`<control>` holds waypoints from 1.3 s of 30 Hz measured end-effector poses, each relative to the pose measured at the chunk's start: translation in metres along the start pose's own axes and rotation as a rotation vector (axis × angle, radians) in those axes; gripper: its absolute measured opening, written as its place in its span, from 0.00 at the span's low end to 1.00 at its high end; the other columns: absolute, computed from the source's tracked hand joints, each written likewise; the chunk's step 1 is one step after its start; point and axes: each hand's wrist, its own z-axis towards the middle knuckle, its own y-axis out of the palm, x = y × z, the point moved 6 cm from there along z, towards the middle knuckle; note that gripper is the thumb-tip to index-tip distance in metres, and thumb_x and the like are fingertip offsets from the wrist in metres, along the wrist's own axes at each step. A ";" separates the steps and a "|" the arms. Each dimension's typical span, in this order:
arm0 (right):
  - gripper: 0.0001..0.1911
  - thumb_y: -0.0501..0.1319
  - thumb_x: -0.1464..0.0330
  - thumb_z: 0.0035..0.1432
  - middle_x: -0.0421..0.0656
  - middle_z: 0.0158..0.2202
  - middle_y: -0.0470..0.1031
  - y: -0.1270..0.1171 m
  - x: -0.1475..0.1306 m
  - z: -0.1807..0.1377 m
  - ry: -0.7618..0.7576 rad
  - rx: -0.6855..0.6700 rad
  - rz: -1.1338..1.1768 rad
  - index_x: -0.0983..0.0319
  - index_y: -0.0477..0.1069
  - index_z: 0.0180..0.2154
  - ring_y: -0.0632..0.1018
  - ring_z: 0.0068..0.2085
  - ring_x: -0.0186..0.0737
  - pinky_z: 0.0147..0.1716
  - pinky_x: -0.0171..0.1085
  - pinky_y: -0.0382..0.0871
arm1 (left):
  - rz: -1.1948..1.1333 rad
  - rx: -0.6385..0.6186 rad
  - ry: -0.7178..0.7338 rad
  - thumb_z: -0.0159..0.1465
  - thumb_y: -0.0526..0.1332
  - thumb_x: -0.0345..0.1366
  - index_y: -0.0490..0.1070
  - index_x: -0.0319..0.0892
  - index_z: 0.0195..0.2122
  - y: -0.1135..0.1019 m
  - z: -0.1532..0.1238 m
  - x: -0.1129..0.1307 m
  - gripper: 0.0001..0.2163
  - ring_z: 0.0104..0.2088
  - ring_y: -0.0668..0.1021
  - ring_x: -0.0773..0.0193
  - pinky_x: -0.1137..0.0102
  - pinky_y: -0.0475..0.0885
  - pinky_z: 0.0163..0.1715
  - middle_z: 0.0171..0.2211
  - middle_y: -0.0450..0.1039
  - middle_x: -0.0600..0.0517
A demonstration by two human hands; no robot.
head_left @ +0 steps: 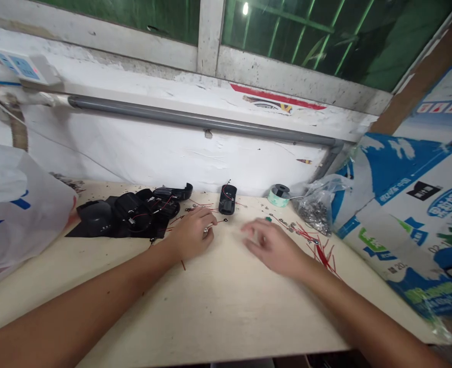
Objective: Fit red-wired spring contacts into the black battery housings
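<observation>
My left hand is closed in a pinch over the table, with a tiny pale, shiny piece at its fingertips that is too small to name. A thin red wire with a small dark end reaches out beyond those fingers. To the right, my right hand hovers above the wood, blurred by motion; its thumb and fingers stand apart with nothing seen between them. Behind both hands a black plastic casing lies with a red wire across it.
At left, several black casings lie on a dark sheet beside a white plastic bag. Red wires are scattered at right, near a green-and-black tape roll, a clear bag of metal parts and a blue-white carton.
</observation>
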 end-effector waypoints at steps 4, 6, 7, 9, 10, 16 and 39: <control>0.21 0.53 0.59 0.66 0.50 0.52 0.76 0.017 -0.002 0.061 0.043 0.023 -0.354 0.52 0.67 0.59 0.79 0.46 0.54 0.42 0.48 0.69 | -0.028 0.008 0.043 0.57 0.57 0.23 0.72 0.39 0.40 -0.001 0.001 0.003 0.11 0.46 0.76 0.53 0.57 0.73 0.50 0.41 0.74 0.45; 0.28 0.53 0.53 0.65 0.53 0.48 0.79 0.027 0.001 0.079 0.113 0.011 -0.505 0.57 0.63 0.63 0.80 0.44 0.57 0.40 0.47 0.68 | -0.019 0.032 0.040 0.58 0.57 0.23 0.72 0.39 0.40 -0.002 0.001 0.004 0.11 0.47 0.76 0.52 0.56 0.72 0.52 0.42 0.74 0.44; 0.31 0.53 0.50 0.64 0.54 0.44 0.80 0.032 0.002 0.085 0.130 0.008 -0.531 0.59 0.64 0.62 0.81 0.42 0.58 0.39 0.47 0.68 | -0.014 0.041 0.038 0.59 0.57 0.23 0.72 0.40 0.40 -0.003 0.001 0.004 0.11 0.48 0.76 0.52 0.55 0.71 0.53 0.42 0.74 0.44; 0.33 0.53 0.47 0.63 0.55 0.40 0.81 0.039 0.005 0.089 0.156 0.009 -0.551 0.61 0.67 0.60 0.81 0.40 0.58 0.38 0.46 0.67 | -0.009 0.043 0.036 0.59 0.57 0.23 0.72 0.40 0.41 -0.003 0.000 0.003 0.11 0.48 0.76 0.52 0.55 0.71 0.53 0.43 0.75 0.45; 0.32 0.53 0.46 0.63 0.55 0.39 0.81 0.042 0.007 0.089 0.164 0.013 -0.558 0.60 0.69 0.58 0.82 0.40 0.58 0.38 0.46 0.67 | -0.009 0.042 0.037 0.59 0.57 0.23 0.72 0.41 0.41 -0.003 0.000 0.003 0.11 0.49 0.76 0.52 0.55 0.71 0.53 0.43 0.75 0.45; 0.29 0.53 0.42 0.61 0.49 0.41 0.80 0.049 0.014 0.088 0.195 0.041 -0.566 0.55 0.74 0.49 0.81 0.40 0.53 0.38 0.43 0.66 | -0.038 0.062 0.065 0.58 0.57 0.23 0.72 0.41 0.43 -0.002 -0.002 0.002 0.14 0.51 0.76 0.53 0.55 0.70 0.56 0.46 0.75 0.45; 0.40 0.55 0.42 0.60 0.56 0.56 0.70 0.042 0.047 0.086 0.394 0.236 -0.325 0.60 0.53 0.62 0.75 0.52 0.61 0.45 0.51 0.68 | -0.076 0.085 0.027 0.59 0.56 0.23 0.72 0.42 0.40 -0.004 0.002 0.004 0.12 0.47 0.76 0.54 0.56 0.72 0.51 0.41 0.75 0.46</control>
